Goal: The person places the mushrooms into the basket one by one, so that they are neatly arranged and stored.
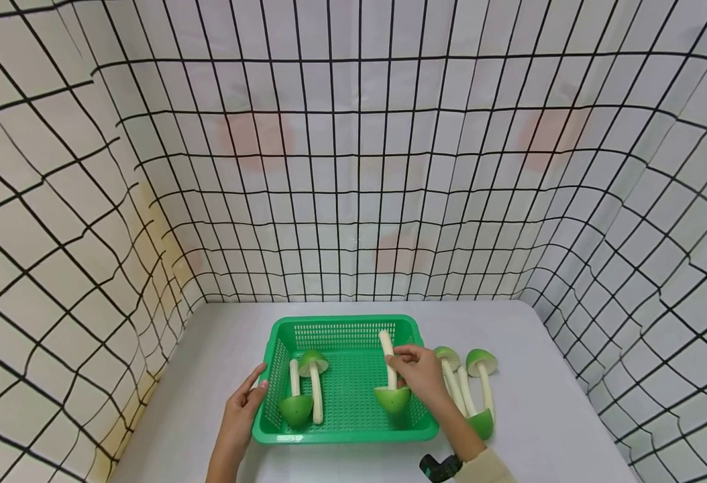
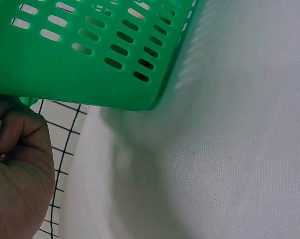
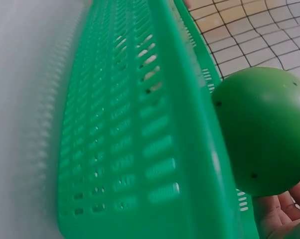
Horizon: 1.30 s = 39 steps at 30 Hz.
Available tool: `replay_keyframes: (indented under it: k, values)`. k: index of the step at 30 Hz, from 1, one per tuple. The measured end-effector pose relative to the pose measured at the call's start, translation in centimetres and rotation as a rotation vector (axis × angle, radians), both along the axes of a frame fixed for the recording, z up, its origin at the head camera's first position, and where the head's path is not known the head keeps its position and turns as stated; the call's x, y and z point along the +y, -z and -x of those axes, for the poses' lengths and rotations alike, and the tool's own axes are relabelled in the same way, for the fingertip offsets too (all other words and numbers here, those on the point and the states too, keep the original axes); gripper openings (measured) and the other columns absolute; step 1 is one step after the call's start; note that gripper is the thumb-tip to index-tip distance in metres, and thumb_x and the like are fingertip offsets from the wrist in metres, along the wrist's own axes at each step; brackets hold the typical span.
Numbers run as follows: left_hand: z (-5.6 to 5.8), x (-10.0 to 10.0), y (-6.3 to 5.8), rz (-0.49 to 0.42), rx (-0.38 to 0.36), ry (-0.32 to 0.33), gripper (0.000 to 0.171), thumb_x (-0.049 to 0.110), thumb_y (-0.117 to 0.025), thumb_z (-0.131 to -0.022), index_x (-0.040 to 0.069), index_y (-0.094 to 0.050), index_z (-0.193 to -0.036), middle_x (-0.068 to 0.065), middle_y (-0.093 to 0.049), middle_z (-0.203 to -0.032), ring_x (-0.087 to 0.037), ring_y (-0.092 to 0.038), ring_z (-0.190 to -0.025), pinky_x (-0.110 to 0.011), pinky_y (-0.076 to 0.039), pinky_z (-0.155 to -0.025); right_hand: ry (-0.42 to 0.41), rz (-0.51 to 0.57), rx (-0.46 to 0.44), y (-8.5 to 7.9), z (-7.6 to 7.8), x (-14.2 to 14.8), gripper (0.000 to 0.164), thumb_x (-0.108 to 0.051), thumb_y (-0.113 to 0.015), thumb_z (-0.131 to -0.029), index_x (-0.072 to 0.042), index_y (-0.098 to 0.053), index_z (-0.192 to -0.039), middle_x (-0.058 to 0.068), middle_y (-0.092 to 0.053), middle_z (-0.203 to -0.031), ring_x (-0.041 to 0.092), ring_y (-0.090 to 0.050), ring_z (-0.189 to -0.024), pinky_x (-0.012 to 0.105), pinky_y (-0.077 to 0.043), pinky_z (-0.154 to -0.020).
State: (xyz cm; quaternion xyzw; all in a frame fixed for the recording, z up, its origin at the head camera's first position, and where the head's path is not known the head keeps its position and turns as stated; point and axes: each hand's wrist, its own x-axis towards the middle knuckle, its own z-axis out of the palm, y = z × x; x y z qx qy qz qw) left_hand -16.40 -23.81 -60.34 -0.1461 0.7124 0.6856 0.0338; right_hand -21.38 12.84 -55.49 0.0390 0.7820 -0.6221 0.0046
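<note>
- so, what's the right hand (image 1: 422, 376) holding?
- a green-capped mushroom (image 1: 392, 400), fingers pinching the pale stem, cap down at the right end of the green basket (image 1: 344, 437). can't tell if the cap touches the bottom.
- any tips?
- i'd keep that pinch light and the stem upright, so the cap doesn't knock the rim. left hand (image 1: 239, 409) touches the left side; can't tell if it's gripping, but gentle steady pressure there probably stops the basket sliding.
</note>
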Motion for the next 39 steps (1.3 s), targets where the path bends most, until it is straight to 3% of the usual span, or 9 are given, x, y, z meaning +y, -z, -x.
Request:
replay_keyframes:
  k: [7, 18, 28, 39]
  values:
    - [-0.2, 0.1, -0.2, 0.008, 0.029, 0.006, 0.058, 0.047, -0.062, -0.102, 0.028, -0.048, -0.155, -0.024, -0.067, -0.121, -0.021, -0.073, -0.087, -0.036, -0.063, -0.072, -0.009, -0.013, -0.018, -0.1, 0.0, -1.2, 0.031, -0.023, -0.079, -0.092, -0.006, -0.075, -0.117, 0.010, -0.066, -0.093, 0.017, -0.067, -0.060, 0.031, -0.059, -0.054]
    - [-0.2, 0.0, 0.2, -0.014, 0.014, 0.001, 0.059, 0.048, -0.064, -0.100, 0.031, -0.049, -0.154, -0.021, -0.067, -0.119, -0.019, -0.070, -0.089, -0.032, -0.062, -0.072, -0.102, -0.078, -0.009, 0.1, 0.4, -3.1, 0.032, -0.025, -0.078, -0.093, -0.004, -0.075, -0.117, 0.010, -0.068, -0.094, 0.015, -0.069, -0.060, 0.032, -0.059, -0.054]
    - [-0.1, -0.1, 0.0, -0.015, 0.015, 0.010, 0.059, 0.049, -0.064, -0.100, 0.032, -0.048, -0.154, -0.021, -0.066, -0.127, -0.020, -0.070, -0.098, -0.031, -0.062, -0.076, -0.152, -0.042, -0.025, 0.4, 0.6, -4.5, 0.032, -0.022, -0.076, -0.094, -0.001, -0.073, -0.118, 0.012, -0.066, -0.095, 0.015, -0.071, -0.067, 0.034, -0.062, -0.059]
    - [0.0, -0.1, 0.2, -0.035, 0.020, 0.013, 0.058, 0.042, -0.062, -0.103, 0.029, -0.045, -0.157, -0.023, -0.065, -0.132, -0.022, -0.070, -0.101, -0.033, -0.062, -0.077, -0.179, -0.077, -0.044, 1.1, 0.9, -5.9, 0.030, -0.021, -0.076, -0.095, -0.001, -0.072, -0.117, 0.012, -0.068, -0.094, 0.014, -0.071, -0.065, 0.031, -0.061, -0.057]
